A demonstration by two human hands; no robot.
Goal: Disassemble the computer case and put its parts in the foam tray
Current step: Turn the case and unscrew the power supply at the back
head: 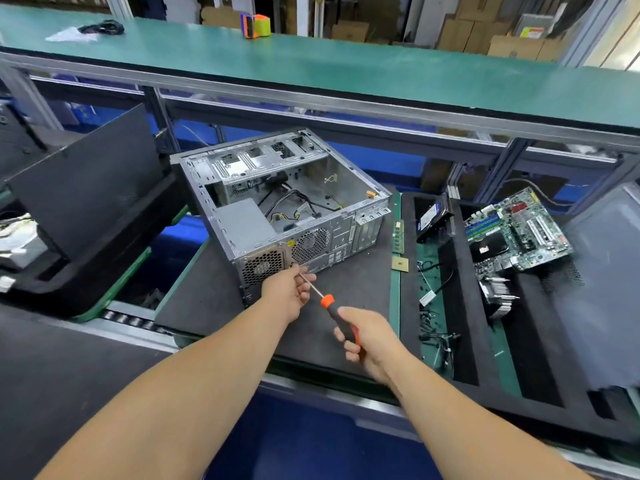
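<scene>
Left hand: our left hand [289, 289] reaches to the rear panel of the open grey metal computer case [284, 206], fingertips pinching the thin steel shaft of the orange-and-black-handled screwdriver [330, 306] near its tip.
Right hand: our right hand [367, 336] is curled round the screwdriver's handle, nearer us than the case.
Case: lies on its side on the dark grey foam mat [214, 299], lid off, black cables inside.
Tray: the black foam tray [464, 341] sits just right of the case, holding a green motherboard [519, 230], a black hard drive [433, 216] and a finned heatsink [498, 296].
Open room: we see bare mat in front of the case, around both hands.
Edges: a green memory stick [398, 237] and a small square chip [400, 263] lie between case and tray.
</scene>
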